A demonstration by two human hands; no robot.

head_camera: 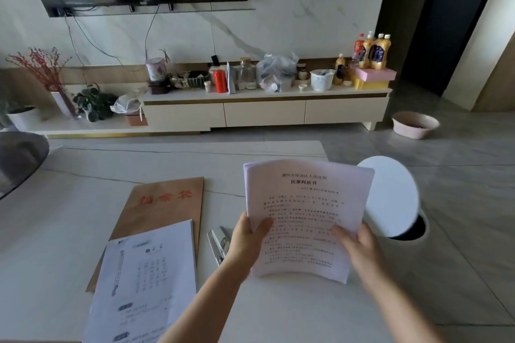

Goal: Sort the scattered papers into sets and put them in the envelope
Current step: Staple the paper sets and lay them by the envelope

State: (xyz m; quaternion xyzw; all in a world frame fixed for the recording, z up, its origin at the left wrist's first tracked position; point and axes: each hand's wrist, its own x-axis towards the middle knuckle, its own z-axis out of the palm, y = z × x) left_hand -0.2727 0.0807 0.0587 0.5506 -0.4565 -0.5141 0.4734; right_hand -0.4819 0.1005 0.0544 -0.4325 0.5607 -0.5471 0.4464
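Note:
Both hands hold a stack of printed white papers upright above the marble table. My left hand grips the stack's left edge, thumb on the front page. At the right edge my right hand grips it the same way. A brown paper envelope with red characters lies flat on the table to the left. A second set of printed sheets lies partly over the envelope's near end.
A silver stapler lies on the table between the envelope and my left hand. A white bin with its round lid raised stands by the table's right edge. Beyond the table are a cluttered TV cabinet and a pink basin on the floor.

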